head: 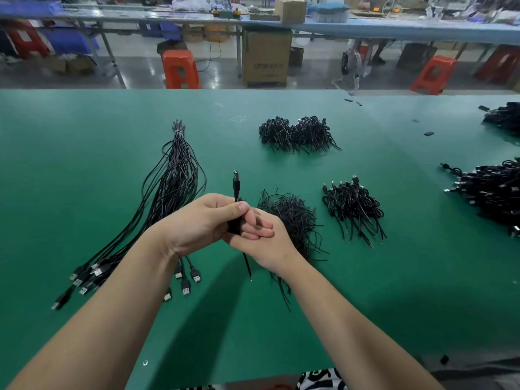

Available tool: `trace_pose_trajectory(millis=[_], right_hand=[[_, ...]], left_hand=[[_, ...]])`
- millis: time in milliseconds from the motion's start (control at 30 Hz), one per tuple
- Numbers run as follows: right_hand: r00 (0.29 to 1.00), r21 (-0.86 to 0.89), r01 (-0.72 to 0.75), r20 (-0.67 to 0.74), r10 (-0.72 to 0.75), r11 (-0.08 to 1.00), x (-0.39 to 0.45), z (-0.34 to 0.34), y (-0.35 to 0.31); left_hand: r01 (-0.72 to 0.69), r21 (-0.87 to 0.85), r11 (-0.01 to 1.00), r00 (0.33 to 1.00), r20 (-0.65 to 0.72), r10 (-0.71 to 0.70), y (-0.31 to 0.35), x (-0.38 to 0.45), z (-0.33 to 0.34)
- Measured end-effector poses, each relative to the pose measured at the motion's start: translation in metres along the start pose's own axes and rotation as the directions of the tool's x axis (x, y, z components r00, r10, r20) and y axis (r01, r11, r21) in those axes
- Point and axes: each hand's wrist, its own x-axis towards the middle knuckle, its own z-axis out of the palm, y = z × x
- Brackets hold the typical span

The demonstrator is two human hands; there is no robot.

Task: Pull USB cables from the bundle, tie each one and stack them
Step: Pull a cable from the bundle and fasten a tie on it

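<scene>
Both hands meet over the middle of the green table (84,164). My left hand (197,220) grips a coiled black USB cable (235,184), thumb pressed on the coil; its plug sticks up and its bare end hangs below. My right hand (264,240) holds the same coil from the right, fingers laid across it. The bundle of long black USB cables (174,181), tied at its far end, lies to the left with its plugs fanned toward me. A stack of tied cables (353,206) sits to the right.
A heap of black twist ties (292,218) lies just behind my right hand. Another stack of tied cables (295,133) rests farther back. More cable piles (495,190) occupy the right edge. Orange stools (180,68) and cardboard boxes stand beyond the table.
</scene>
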Motion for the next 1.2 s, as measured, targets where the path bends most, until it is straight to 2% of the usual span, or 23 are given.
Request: trace_pose_trajectory(millis=[200, 333, 433, 533, 633, 700, 800, 867, 933, 967, 1000, 1100, 1200], right_hand=[[0.995, -0.062, 0.051, -0.081, -0.056, 0.997, -0.001, 0.002, 0.006], [0.994, 0.017, 0.001, -0.111, 0.001, 1.000, 0.001, 0.000, 0.006], [0.994, 0.047, -0.066, -0.082, 0.070, 0.997, 0.001, -0.004, 0.004], [0.995, -0.056, -0.071, -0.072, 0.067, 0.996, -0.002, -0.009, 0.004], [0.998, -0.278, -0.008, -0.069, -0.012, 0.960, -0.003, -0.014, 0.003], [0.997, -0.462, 0.042, -0.034, -0.065, 0.886, -0.002, -0.016, -0.001], [0.995, -0.666, 0.090, 0.036, -0.088, 0.740, -0.001, -0.014, -0.009], [0.993, -0.732, 0.111, 0.055, -0.104, 0.672, -0.001, -0.011, -0.013], [0.988, -0.791, 0.149, 0.102, -0.112, 0.593, -0.001, -0.009, -0.014], [0.985, -0.815, 0.168, 0.126, -0.114, 0.554, -0.001, -0.009, -0.014], [0.983, -0.833, 0.184, 0.146, -0.115, 0.521, -0.001, -0.008, -0.014], [0.978, -0.866, 0.207, 0.188, -0.088, 0.456, -0.003, -0.006, -0.011], [0.978, -0.895, 0.204, 0.202, -0.047, 0.398, -0.003, -0.005, -0.010]], left_hand=[[0.037, 0.020, 0.999, 0.997, -0.075, -0.035, 0.010, 0.002, 0.013], [0.065, 0.122, 0.990, 0.966, -0.255, -0.032, 0.006, 0.011, 0.025], [0.093, 0.146, 0.985, 0.957, -0.285, -0.048, 0.003, 0.013, 0.028], [0.113, 0.131, 0.985, 0.941, -0.332, -0.064, 0.003, 0.010, 0.026], [0.162, 0.226, 0.960, 0.891, -0.451, -0.044, -0.005, 0.009, 0.022], [0.224, 0.413, 0.883, 0.851, -0.524, 0.030, -0.010, 0.010, 0.022], [0.319, 0.715, 0.621, 0.783, -0.569, 0.252, -0.014, 0.008, 0.025], [0.380, 0.810, 0.447, 0.747, -0.554, 0.368, -0.015, 0.006, 0.024], [0.438, 0.845, 0.308, 0.751, -0.532, 0.391, -0.016, 0.003, 0.021], [0.455, 0.847, 0.274, 0.760, -0.530, 0.377, -0.017, 0.003, 0.019], [0.455, 0.844, 0.286, 0.766, -0.534, 0.358, -0.018, 0.004, 0.017], [0.360, 0.815, 0.455, 0.772, -0.534, 0.346, -0.014, 0.004, 0.008], [0.301, 0.853, 0.427, 0.802, -0.469, 0.370, -0.010, 0.003, 0.003]])
